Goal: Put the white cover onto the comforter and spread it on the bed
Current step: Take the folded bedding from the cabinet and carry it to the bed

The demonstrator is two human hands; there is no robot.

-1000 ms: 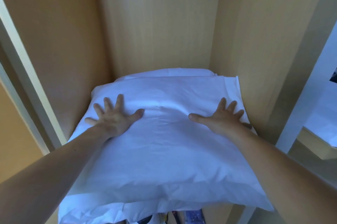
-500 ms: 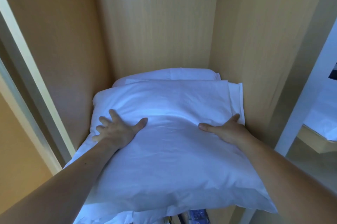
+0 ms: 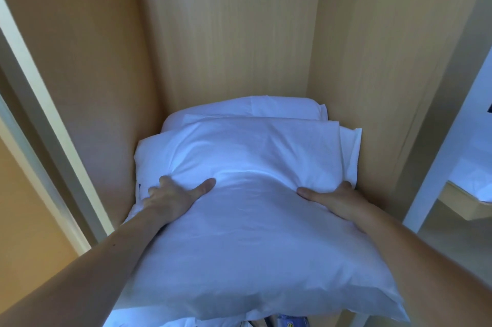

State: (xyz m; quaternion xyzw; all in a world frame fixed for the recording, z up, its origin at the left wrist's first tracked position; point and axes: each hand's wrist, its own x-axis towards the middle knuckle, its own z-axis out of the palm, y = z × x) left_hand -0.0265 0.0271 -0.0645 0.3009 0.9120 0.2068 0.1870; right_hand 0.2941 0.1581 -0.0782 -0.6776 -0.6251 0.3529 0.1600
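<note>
A plump white pillow point(image 3: 255, 233) lies on top of a stack inside a wooden wardrobe niche. My left hand point(image 3: 173, 199) grips its left side, thumb on top and fingers dug into the fabric. On the right side my right hand point(image 3: 336, 200) holds it the same way, thumb on top, fingers tucked out of sight round the edge. Behind and below it lies a second white pillow point(image 3: 266, 107). Neither the comforter nor a separate white cover can be told apart here.
Wooden wardrobe walls point(image 3: 229, 34) close in at the left, back and right. A pale door frame point(image 3: 48, 124) runs down the left. Through the opening at the right a bed corner with white linen point(image 3: 471, 185) shows. Something blue point(image 3: 292, 322) peeks out under the pillows.
Both hands lay flat with fingers spread on the pillow top; they have slid outward and curled round its left and right sides.
</note>
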